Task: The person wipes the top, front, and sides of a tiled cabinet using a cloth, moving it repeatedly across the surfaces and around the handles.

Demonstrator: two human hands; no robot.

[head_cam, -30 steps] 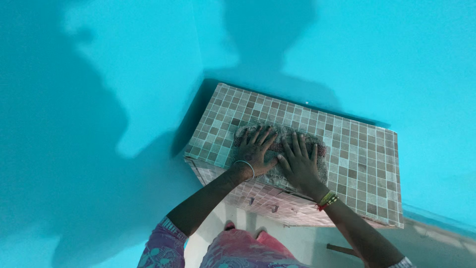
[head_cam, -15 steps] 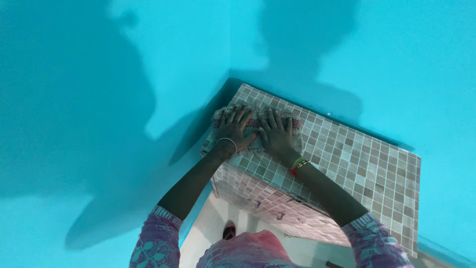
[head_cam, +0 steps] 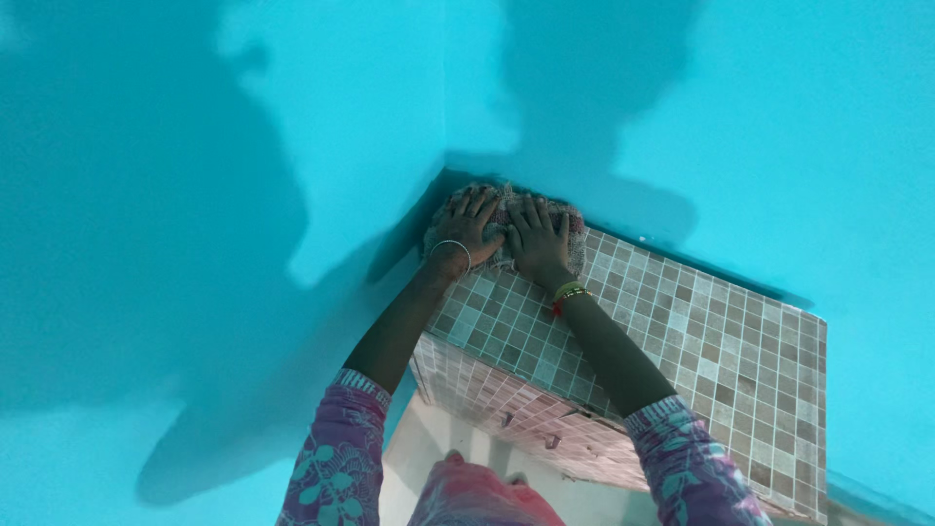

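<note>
While both arms reach toward twelve o'clock in the head view, the left hand (head_cam: 466, 226) and right hand (head_cam: 535, 240) press flat, fingers spread, gripping nothing, on a coarse grey cloth (head_cam: 503, 237). It lies at the tiled surface's (head_cam: 682, 331) far corner, against the turquoise wall (head_cam: 292, 127).

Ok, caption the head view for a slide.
Left hand and right hand press a cloth flat on a tiled ledge.
</note>
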